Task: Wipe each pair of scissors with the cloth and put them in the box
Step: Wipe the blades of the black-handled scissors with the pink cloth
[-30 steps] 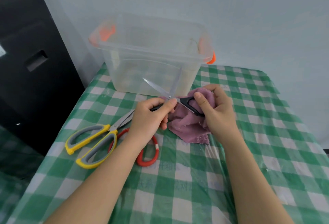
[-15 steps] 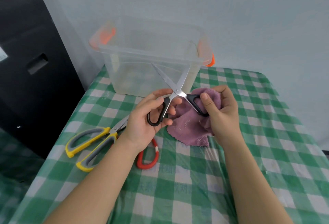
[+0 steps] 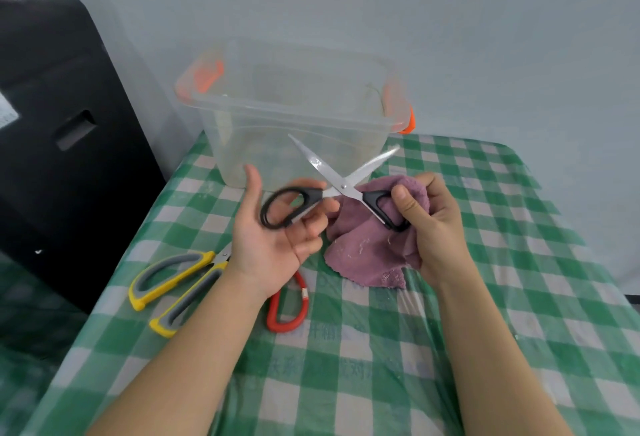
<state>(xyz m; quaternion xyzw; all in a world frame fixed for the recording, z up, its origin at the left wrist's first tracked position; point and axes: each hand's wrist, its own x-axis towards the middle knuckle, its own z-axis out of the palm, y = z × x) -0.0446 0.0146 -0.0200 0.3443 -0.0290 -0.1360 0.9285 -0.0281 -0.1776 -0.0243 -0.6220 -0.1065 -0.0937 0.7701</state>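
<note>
The table [image 3: 450, 349], under its green checked cover, carries everything, with the clear plastic box [image 3: 287, 117] at the far edge against the wall; I can see no scissors through its walls. In front of it the person holds the black-handled scissors [image 3: 341, 186] up off the table, and they have swung wide since a second ago: the blades then made a narrow V, now they cross in a full X, tips pointing toward the box. The purple cloth [image 3: 367, 248] hangs bunched from the right hand [image 3: 429, 224], whose curled fingers and thumb clamp it together with one handle loop. The left hand [image 3: 273, 228] has turned palm up, fingers loosely bent, cradling the other loop rather than gripping it. I would say the spread is meant to bare the inner faces for wiping, so this pair is not ready for the box. The yellow-and-grey scissors [image 3: 173, 283] and red-handled scissors [image 3: 287, 307] lie on the table beneath the left wrist, waiting.
</note>
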